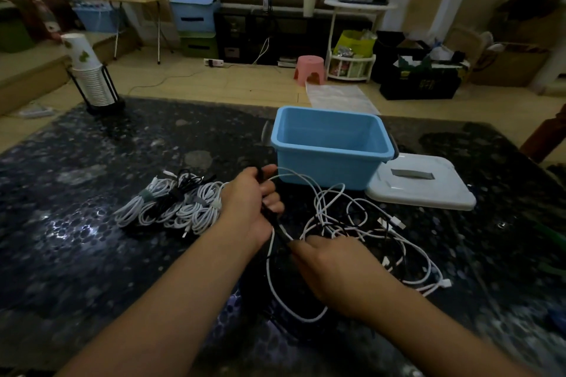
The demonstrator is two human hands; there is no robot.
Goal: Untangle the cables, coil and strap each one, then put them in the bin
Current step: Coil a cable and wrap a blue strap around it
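Left hand (249, 199) is curled around a black cable (277, 223), fingers wrapped, thumb up near the top end. Right hand (330, 266) pinches the same black cable lower down, at its fingertips; the cable runs taut and diagonal between the two hands. Both hands sit above the dark speckled stone tabletop (92, 254).

Loose tangle of white cables (364, 223) lies on the table right of the hands, with some black strands mixed in; one white loop (294, 306) sweeps down between the forearms. White USB plugs (395, 222) stick out on the tangle's right side.

Pile of coiled white and black cables (174, 203), each cinched with a grey strap (147, 194), sits on the table just left of the left hand, touching or nearly so.

Open light-blue plastic bin (332, 150) stands upright behind the hands, no cables visible in it. Its white lid with grey handle (422, 182) lies flat on the table just right of the bin.

Far left corner of the table: stack of white paper cups in a black wire holder (90, 76). Beyond the table on the floor, a pink plastic stool (309, 69).
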